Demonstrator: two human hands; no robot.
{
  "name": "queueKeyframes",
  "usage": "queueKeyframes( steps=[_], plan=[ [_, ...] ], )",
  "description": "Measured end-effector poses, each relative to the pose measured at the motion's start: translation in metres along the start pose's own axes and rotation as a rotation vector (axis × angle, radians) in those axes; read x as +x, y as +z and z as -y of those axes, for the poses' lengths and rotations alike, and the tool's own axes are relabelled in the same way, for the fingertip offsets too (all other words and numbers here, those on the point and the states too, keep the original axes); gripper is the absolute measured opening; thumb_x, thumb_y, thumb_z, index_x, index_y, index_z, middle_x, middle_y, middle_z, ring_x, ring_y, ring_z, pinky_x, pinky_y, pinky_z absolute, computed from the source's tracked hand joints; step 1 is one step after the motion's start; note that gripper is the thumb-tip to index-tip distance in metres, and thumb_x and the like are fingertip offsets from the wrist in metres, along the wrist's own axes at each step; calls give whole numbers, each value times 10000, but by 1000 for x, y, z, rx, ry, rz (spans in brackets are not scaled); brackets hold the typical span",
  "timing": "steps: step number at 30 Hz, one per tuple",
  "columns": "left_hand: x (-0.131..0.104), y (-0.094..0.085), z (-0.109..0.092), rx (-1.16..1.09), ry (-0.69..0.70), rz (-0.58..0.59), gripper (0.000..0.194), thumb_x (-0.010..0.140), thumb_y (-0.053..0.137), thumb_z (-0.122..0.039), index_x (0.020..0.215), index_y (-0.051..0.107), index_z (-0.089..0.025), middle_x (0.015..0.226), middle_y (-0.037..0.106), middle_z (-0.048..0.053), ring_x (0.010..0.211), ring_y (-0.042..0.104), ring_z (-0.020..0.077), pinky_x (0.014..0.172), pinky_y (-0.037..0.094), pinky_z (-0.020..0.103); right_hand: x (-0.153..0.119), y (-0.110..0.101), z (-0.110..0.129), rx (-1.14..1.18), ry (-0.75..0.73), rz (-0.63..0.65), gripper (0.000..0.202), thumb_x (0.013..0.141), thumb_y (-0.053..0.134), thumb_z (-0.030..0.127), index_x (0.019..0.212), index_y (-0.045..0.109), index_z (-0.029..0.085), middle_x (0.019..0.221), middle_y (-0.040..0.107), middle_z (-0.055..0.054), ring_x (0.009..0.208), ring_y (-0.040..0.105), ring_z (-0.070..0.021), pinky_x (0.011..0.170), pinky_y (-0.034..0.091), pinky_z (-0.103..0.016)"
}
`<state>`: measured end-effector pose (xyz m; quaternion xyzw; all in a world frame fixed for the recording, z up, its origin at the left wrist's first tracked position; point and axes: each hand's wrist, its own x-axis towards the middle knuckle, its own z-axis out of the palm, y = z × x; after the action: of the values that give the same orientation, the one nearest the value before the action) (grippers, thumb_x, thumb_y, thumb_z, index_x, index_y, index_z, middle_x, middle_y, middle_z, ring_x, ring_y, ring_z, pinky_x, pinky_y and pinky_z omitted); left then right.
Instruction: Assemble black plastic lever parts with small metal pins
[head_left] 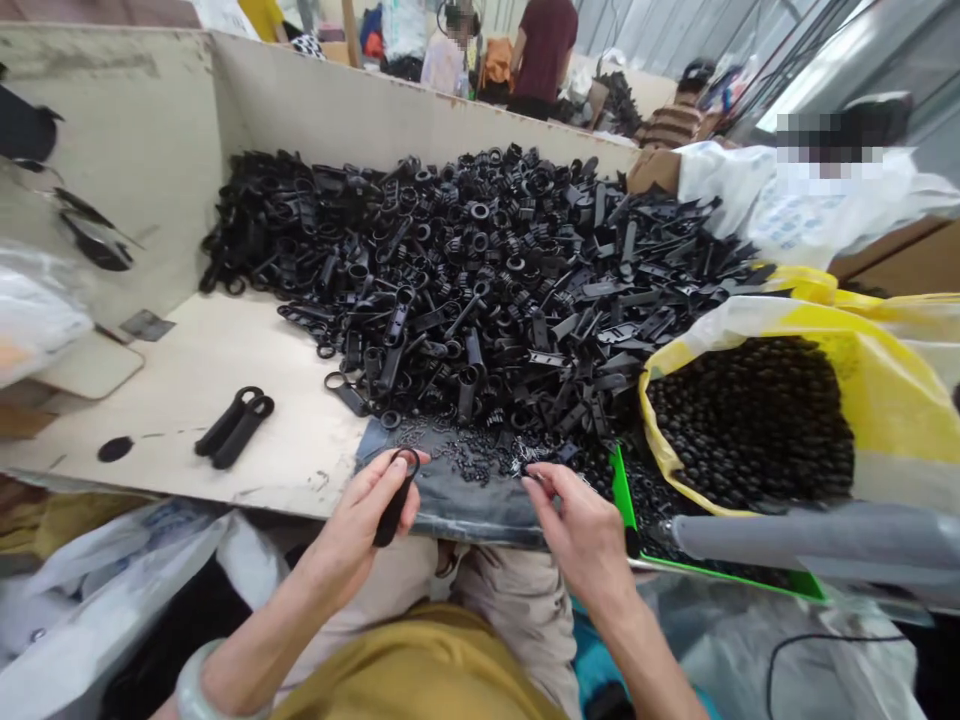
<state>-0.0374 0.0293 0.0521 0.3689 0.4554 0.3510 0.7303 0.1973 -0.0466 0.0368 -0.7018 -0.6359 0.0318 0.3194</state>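
My left hand [367,515] is wrapped round a black plastic handle-like part [393,512] with a ring at its upper end. It hangs just over the front edge of the worktop. My right hand [583,520] is pinched at the fingertips, beside a little heap of shiny metal pieces [520,454]. Whatever lies between those fingertips is too small to make out. Tiny black pieces [472,460] are scattered on the dark cloth pad [480,508] between my hands. Two similar black ring-ended parts [241,430] lie side by side to the left.
A big heap of loose black parts [465,290] fills the walled worktop [165,370]. On the right stand a yellow-and-white sack [892,400] of small black pieces, a green tray [624,490] and a grey cylindrical tool [795,535]. Several people are beyond the back wall [420,105].
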Motion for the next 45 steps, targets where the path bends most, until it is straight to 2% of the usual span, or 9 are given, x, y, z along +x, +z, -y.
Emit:
queueKeyframes(
  steps=[5,8,12,16,22,27,31,36,45],
  plan=[
    [-9,-2,3,-85,-139,54,519,855,732,-575,1179,625,-184,718,604,-17,613,528,120,598,406,244,6,6,-14,-193,-57,-12,347,1053,479,396,886,721,212,795,709,-38,582,612,-139,512,376,-262],
    [-13,3,4,-194,-191,91,499,838,773,-506,1180,626,-174,810,622,5,641,530,101,609,407,232,6,6,6,241,47,31,284,995,592,442,904,732,213,768,669,-26,603,580,-137,557,440,-248],
    [-16,14,4,-229,-183,130,494,841,774,-523,1179,643,-187,896,630,20,654,525,77,594,365,209,6,16,42,922,354,367,370,894,694,556,840,703,190,671,591,11,504,465,-97,463,412,-223],
    [-14,20,7,-209,-109,89,472,788,819,-535,1069,646,-197,823,562,-22,623,474,66,581,349,207,6,39,61,1152,571,442,429,860,711,595,907,698,169,570,528,54,419,317,-55,394,336,-195],
    [-6,18,19,-51,82,11,355,873,732,-497,1045,599,-216,802,533,-41,639,452,83,606,376,222,7,47,63,735,253,147,245,897,730,403,1059,764,223,824,694,-14,579,525,-104,541,461,-231],
    [-7,7,15,-128,-146,162,443,873,674,-424,1244,579,-201,831,578,-12,612,492,90,567,330,240,12,31,55,620,79,89,169,955,666,269,1063,795,266,922,725,-26,636,572,-112,584,486,-231],
    [-11,-1,11,-45,-206,265,488,819,630,-238,1292,511,-217,853,575,-30,607,498,81,573,325,236,15,23,56,661,21,115,175,940,684,220,1052,808,273,936,708,-30,693,633,-120,593,512,-222],
    [-17,2,10,221,-114,329,239,904,504,-211,1139,541,-197,679,509,-56,612,464,98,593,328,240,12,29,59,630,-73,115,238,958,644,151,1096,802,264,916,713,-31,780,694,-135,665,550,-220],
    [-18,5,9,207,-165,351,191,843,496,-178,1026,547,-195,824,578,-19,588,469,75,582,324,243,10,28,51,605,-94,153,264,958,647,127,1123,789,278,861,701,-8,737,680,-117,656,538,-206]
  ],
)
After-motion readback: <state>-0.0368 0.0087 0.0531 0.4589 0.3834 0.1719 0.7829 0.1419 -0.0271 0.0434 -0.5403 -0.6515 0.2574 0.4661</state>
